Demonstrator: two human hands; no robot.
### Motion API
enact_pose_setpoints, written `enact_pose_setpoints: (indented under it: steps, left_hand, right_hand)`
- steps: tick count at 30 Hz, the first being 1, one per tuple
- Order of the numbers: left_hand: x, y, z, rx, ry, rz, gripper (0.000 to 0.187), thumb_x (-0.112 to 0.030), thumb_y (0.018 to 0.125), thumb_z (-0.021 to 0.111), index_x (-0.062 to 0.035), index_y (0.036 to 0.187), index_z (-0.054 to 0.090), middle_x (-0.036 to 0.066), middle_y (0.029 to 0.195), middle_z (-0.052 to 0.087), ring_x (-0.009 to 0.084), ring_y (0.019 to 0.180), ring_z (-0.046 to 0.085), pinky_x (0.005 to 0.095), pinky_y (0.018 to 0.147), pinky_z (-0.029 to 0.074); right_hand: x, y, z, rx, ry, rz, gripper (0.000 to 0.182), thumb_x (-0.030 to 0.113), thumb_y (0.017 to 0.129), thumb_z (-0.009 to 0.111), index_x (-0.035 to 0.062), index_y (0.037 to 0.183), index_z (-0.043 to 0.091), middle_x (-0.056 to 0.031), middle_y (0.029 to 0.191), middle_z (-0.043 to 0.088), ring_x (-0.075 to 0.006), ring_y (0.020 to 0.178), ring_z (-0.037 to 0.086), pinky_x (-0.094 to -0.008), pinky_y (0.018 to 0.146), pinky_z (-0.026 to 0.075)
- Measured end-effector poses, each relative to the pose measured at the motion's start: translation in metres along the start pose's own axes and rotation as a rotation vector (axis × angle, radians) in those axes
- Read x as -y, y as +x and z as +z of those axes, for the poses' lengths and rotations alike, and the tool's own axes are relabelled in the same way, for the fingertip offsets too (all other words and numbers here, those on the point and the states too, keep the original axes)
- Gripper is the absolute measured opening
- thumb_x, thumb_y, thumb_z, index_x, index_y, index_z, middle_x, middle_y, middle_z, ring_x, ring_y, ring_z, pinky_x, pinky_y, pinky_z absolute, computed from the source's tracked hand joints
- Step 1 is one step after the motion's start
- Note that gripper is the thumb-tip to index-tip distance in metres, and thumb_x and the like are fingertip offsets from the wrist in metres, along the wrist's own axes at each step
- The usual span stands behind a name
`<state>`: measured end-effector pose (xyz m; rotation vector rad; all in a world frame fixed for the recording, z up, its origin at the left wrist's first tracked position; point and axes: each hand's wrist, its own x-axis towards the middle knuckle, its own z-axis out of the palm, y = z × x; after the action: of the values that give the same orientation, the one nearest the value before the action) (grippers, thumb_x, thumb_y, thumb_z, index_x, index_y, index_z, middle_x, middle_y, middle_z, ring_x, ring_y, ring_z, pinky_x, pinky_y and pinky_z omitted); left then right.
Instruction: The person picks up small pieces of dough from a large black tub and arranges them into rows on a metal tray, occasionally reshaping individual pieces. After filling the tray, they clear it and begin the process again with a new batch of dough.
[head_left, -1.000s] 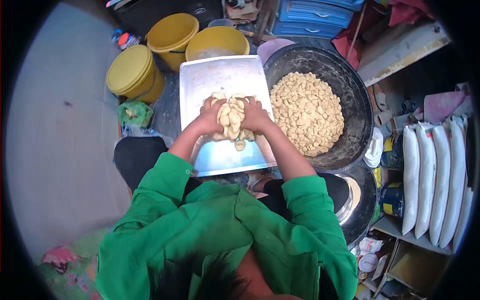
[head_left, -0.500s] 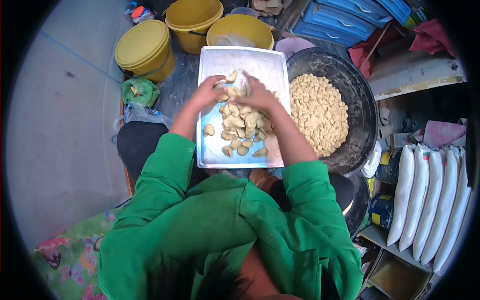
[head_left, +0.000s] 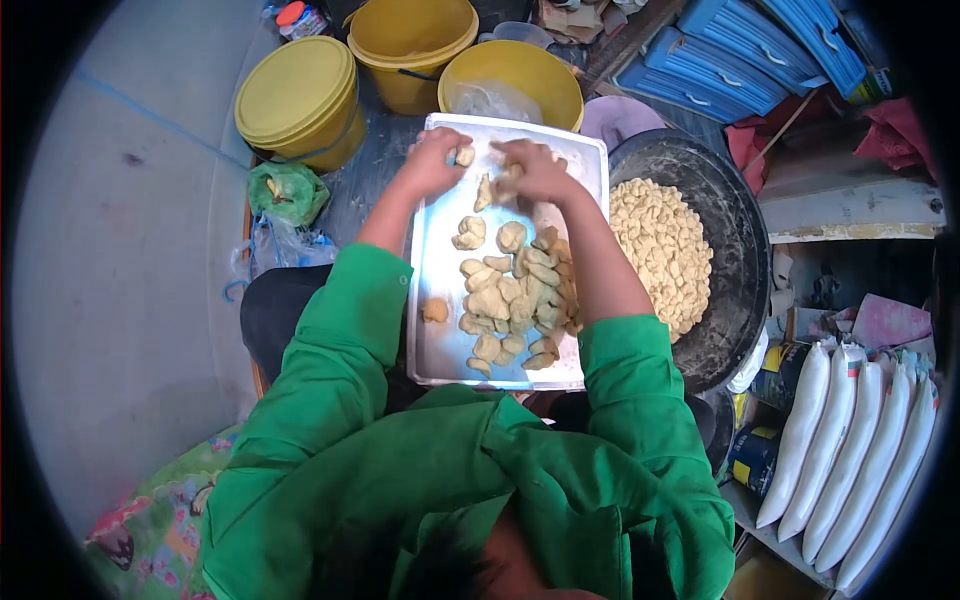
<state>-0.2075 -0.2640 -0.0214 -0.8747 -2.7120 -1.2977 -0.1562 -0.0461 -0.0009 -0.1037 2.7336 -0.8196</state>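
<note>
Both hands are working at the far end of a metal tray (head_left: 430, 340). The left hand (head_left: 432, 160) is curling its fingers loosely around a small dough piece (head_left: 464, 156), which is showing at its fingertips. The right hand (head_left: 535, 170) is lying palm down with its fingers bent over a few more pieces (head_left: 487, 192), pressing on them or gathering them; how many it is actually gripping I cannot tell. The two hands are sitting near each other, with only a narrow gap between them.

Behind the hands, toward the person's body, a loose scatter of pale dough pieces (head_left: 510, 300) is lying across the middle and near part of the tray, mostly bunched along the right arm, with one piece (head_left: 434, 310) resting apart near the left edge. Green sleeves (head_left: 330, 350) are covering both arms up to the forearms.

Just beside the tray on the right, a wide dark pan (head_left: 735, 260) is holding a big heap of the same dough pieces (head_left: 655, 250). Beyond the tray, two open yellow buckets (head_left: 520, 75) and a lidded yellow bucket (head_left: 295, 100) are standing close together. White filled bags (head_left: 840, 440) are leaning in a row at the far right.
</note>
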Motion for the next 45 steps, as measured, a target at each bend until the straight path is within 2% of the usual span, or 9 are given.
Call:
enact_pose_setpoints:
  steps: [7,11,16,21,26,32,36,41,45]
  left_hand:
    - [0.018,0.013,0.002,-0.089,-0.157,-0.181,0.036,-0.005,0.072,0.065,-0.0059,0.108,0.066,0.015,0.105,0.062,0.0306,0.100,0.057,0.0367,0.090,0.045]
    - [0.008,0.012,-0.002,0.095,0.096,0.155,0.030,-0.007,0.076,0.064,-0.0033,0.106,0.066,0.017,0.105,0.063,0.0319,0.098,0.060,0.0373,0.088,0.047]
    - [0.012,0.032,0.002,0.053,-0.008,-0.072,0.029,-0.010,0.078,0.064,-0.0051,0.106,0.066,0.014,0.110,0.062,0.0326,0.108,0.054,0.0408,0.095,0.042]
    - [0.004,0.049,0.015,-0.198,0.188,0.142,0.028,-0.010,0.078,0.063,-0.0073,0.106,0.066,0.011,0.105,0.065,0.0292,0.107,0.056,0.0406,0.095,0.041]
    - [-0.013,0.058,0.015,0.202,0.287,0.079,0.028,-0.016,0.079,0.065,-0.0109,0.107,0.067,0.009,0.103,0.066,0.0271,0.104,0.057,0.0393,0.091,0.042]
    - [-0.005,0.057,0.023,0.162,0.236,0.046,0.027,-0.018,0.079,0.066,-0.0139,0.106,0.068,0.007,0.105,0.065,0.0247,0.105,0.056,0.0402,0.093,0.037]
    - [-0.013,0.058,0.027,0.108,0.411,0.123,0.028,-0.020,0.080,0.065,-0.0141,0.107,0.068,0.005,0.111,0.062,0.0240,0.109,0.054,0.0428,0.093,0.036]
    - [-0.031,0.069,0.043,0.026,0.243,0.164,0.026,-0.021,0.082,0.062,-0.0138,0.107,0.068,0.003,0.113,0.060,0.0239,0.111,0.053,0.0432,0.093,0.035]
    - [-0.036,0.082,0.059,0.220,0.236,0.240,0.025,-0.018,0.083,0.061,-0.0111,0.107,0.067,0.007,0.104,0.065,0.0270,0.101,0.059,0.0409,0.088,0.041]
  right_hand:
    - [0.031,0.008,0.005,-0.207,-0.192,0.014,0.032,0.035,0.076,0.065,0.0178,0.103,0.065,-0.0071,0.108,0.062,-0.0246,0.106,0.057,-0.0502,0.089,0.037]
    - [0.027,0.026,0.002,-0.321,0.223,0.150,0.049,0.038,0.071,0.070,0.0185,0.116,0.062,-0.0067,0.111,0.062,-0.0258,0.106,0.058,-0.0491,0.093,0.036]
    - [0.010,0.002,-0.016,-0.011,-0.167,0.126,0.062,0.042,0.064,0.074,0.0169,0.119,0.060,-0.0077,0.122,0.059,-0.0262,0.110,0.056,-0.0493,0.097,0.037]
    - [-0.025,0.021,-0.017,-0.204,0.055,0.299,0.053,0.045,0.074,0.071,0.0120,0.114,0.063,-0.0118,0.099,0.069,-0.0308,0.098,0.063,-0.0460,0.087,0.040]
    - [-0.046,0.025,-0.018,-0.374,0.241,0.189,0.040,0.037,0.079,0.068,0.0078,0.107,0.067,-0.0142,0.098,0.068,-0.0305,0.094,0.064,-0.0421,0.084,0.044]
    - [-0.054,0.016,-0.014,-0.463,0.379,0.094,0.029,0.029,0.079,0.070,0.0136,0.104,0.070,-0.0135,0.094,0.067,-0.0293,0.089,0.063,-0.0384,0.083,0.045]
    - [-0.042,0.015,-0.016,-0.447,-0.062,0.060,0.026,0.030,0.083,0.067,0.0189,0.107,0.069,-0.0088,0.109,0.062,-0.0299,0.102,0.059,-0.0376,0.084,0.045]
    - [-0.052,0.007,-0.025,-0.374,0.170,0.191,0.071,0.037,0.061,0.082,0.0085,0.121,0.057,-0.0138,0.103,0.063,-0.0282,0.097,0.062,-0.0362,0.083,0.047]
    - [-0.068,0.004,-0.031,-0.163,0.245,0.224,0.044,0.024,0.063,0.075,0.0076,0.103,0.065,-0.0120,0.091,0.068,-0.0271,0.084,0.066,-0.0340,0.075,0.050]
